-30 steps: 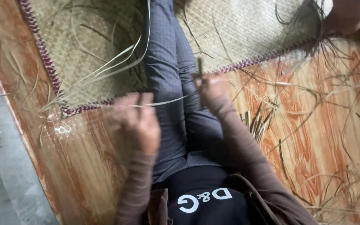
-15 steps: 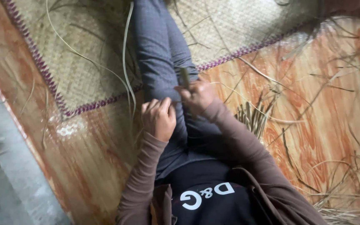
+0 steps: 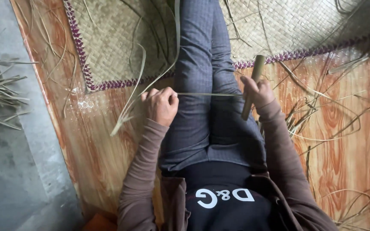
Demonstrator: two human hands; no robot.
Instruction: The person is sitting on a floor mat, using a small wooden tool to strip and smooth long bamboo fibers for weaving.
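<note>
While the left hand point(image 3: 161, 105) pinches a thin reed strip point(image 3: 206, 94) taut across the lap, the right hand point(image 3: 258, 90) grips a short wooden stick point(image 3: 252, 87).

Home floor used as a hand-weaving workspace. Person sits on wood-grain vinyl flooring point(image 3: 335, 128), legs over a woven straw mat point(image 3: 116, 38) with purple braided edging. Loose dried reed strips point(image 3: 1, 92) scattered about; bare concrete strip point(image 3: 18, 171) alongside.
</note>
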